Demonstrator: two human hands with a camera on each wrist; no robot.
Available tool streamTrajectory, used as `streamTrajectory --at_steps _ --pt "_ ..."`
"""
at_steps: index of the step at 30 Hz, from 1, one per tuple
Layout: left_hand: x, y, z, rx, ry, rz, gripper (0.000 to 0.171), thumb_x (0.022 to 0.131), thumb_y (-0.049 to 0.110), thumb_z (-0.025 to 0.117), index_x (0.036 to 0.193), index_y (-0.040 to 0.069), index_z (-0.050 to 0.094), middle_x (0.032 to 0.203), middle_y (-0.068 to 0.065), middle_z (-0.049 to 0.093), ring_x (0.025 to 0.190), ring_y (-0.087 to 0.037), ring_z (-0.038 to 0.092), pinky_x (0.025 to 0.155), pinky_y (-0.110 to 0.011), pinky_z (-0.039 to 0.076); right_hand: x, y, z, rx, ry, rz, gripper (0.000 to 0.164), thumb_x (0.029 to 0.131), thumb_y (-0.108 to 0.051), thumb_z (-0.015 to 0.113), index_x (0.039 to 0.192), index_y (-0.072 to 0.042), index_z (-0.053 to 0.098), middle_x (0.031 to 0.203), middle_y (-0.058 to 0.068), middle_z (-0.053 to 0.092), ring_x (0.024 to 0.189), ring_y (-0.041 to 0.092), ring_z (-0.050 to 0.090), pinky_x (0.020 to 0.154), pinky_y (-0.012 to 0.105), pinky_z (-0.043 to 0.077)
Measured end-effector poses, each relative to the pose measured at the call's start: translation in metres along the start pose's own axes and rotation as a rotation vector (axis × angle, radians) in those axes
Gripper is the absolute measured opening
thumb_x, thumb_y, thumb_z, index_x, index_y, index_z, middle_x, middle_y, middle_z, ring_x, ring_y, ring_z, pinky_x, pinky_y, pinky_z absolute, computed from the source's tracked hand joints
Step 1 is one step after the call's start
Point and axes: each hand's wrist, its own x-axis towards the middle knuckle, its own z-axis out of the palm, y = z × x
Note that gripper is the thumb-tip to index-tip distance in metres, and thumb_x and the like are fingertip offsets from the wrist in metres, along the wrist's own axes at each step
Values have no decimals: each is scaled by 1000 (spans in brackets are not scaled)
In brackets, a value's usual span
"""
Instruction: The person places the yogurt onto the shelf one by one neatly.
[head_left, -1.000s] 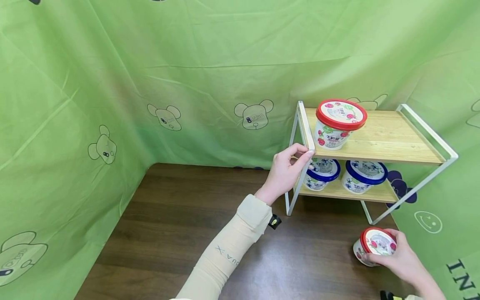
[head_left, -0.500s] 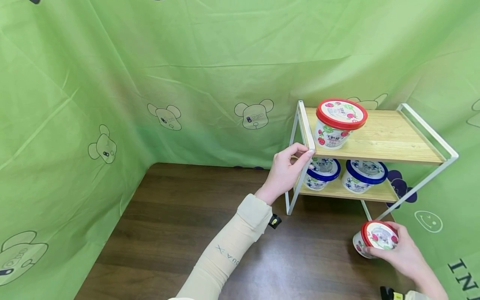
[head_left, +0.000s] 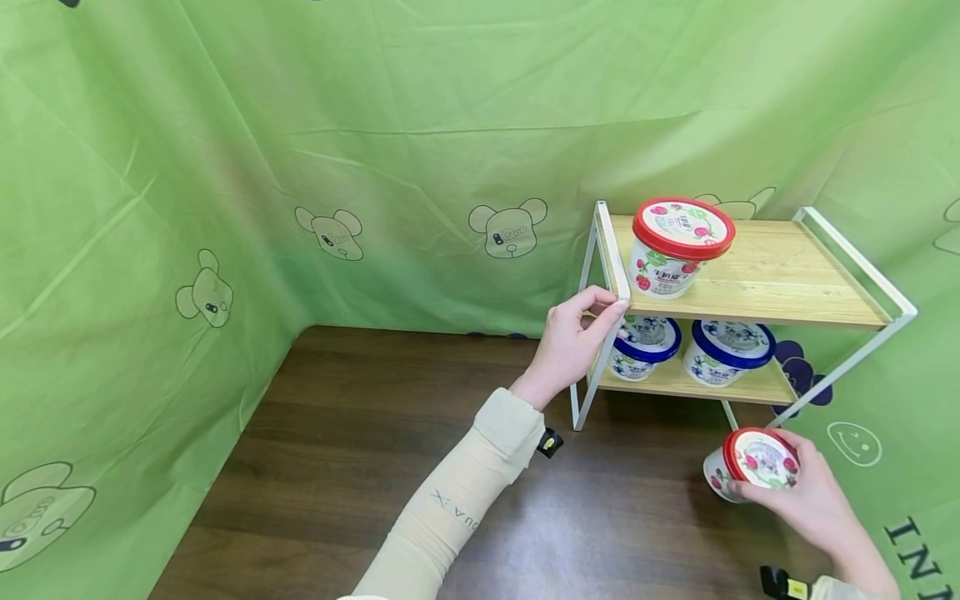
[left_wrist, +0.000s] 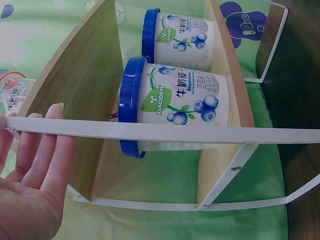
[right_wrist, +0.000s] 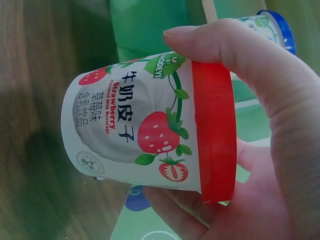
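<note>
My right hand (head_left: 813, 504) grips a strawberry milk tub (head_left: 762, 460) with a red lid, thumb on one side and fingers on the other. The tub leans over in front of the rack's lower right. In the right wrist view, its strawberry label (right_wrist: 159, 132) faces the camera. With thumb and fingers, my left hand (head_left: 566, 343) holds the front left corner of the white-framed two-tier rack (head_left: 795, 275). Another red-lidded tub (head_left: 667, 267) stands upright on the top shelf's left. Below, two blue-lidded blueberry tubs (head_left: 648, 340) stand side by side on the lower shelf.
Under the rack and to its left lies a dark wooden tabletop (head_left: 390, 433). A green cloth (head_left: 420, 150) printed with bear heads hangs behind and at both sides, close to the rack's right end.
My right hand has carried the red-lidded tub a little forward towards the rack, and it now overlaps the frame's front right foot. My left hand and the rack have stayed put.
</note>
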Motion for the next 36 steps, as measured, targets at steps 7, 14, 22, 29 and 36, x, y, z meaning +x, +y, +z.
streamTrajectory --at_steps 7,14,22,29,36 --pt "0 1 0 4 3 -1 14 104 18 62 104 6 69 92 -2 69 76 -9 68 74 -23 57 3 -9 -8 33 0 48 100 80 -24 90 148 11 26 130 31 44 100 1 40 72 24 38" --pt "-1 0 0 3 1 -1 15 105 19 61 104 7 69 92 -1 69 76 -15 70 73 -24 57 6 -22 -17 40 3 86 103 83 -28 87 153 9 21 134 33 41 104 26 46 72 30 39" --pt "0 0 0 8 3 4 15 105 19 61 104 7 69 93 -6 70 76 -13 70 73 -23 57 9 -35 -21 111 65 156 113 82 -26 89 154 8 8 139 36 33 110 32 44 70 18 41" --pt "-1 0 0 6 3 3 15 105 20 61 104 7 69 94 -8 70 76 -16 71 73 -23 57 8 -45 -25 128 142 147 109 81 -24 90 153 4 12 137 29 33 103 16 41 65 6 37" --pt "-1 1 0 18 10 5 14 105 19 62 104 7 69 92 -1 69 76 -8 68 73 -23 57 8 -54 -28 177 229 110 98 81 -19 89 153 -10 24 127 12 40 98 -3 39 70 4 36"
